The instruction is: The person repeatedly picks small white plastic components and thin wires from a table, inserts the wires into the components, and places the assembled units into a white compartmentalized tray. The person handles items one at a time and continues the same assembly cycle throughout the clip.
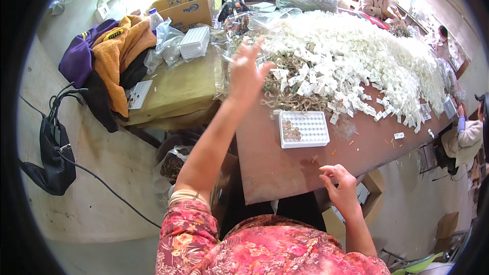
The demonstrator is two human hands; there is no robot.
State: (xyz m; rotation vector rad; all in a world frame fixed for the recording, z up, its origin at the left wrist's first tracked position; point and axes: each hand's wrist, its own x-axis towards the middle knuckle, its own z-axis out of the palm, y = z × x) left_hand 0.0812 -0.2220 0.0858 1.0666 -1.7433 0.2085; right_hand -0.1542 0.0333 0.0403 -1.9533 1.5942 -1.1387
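My left hand (pixel 246 74) is stretched forward over the left end of a big heap, its fingers spread and slightly blurred, with nothing visible in them. Beneath and beside it lie tangled brownish strands (pixel 290 89) and many small white tags (pixel 346 66). A white tray (pixel 304 144) with rows of small hollows sits on the brown table; small brown round pieces (pixel 290 130) fill part of its left side. Near the table's front edge hovers my right hand (pixel 341 186), fingers loosely bent and thumb apart, apparently holding nothing.
On the left, a yellowish covered surface (pixel 175 89) bears stacked white trays (pixel 195 42), a cardboard box (pixel 186 7) and piled clothes (pixel 122 46). An open carton (pixel 376 193) stands below the table at right. Several people sit farther back and right.
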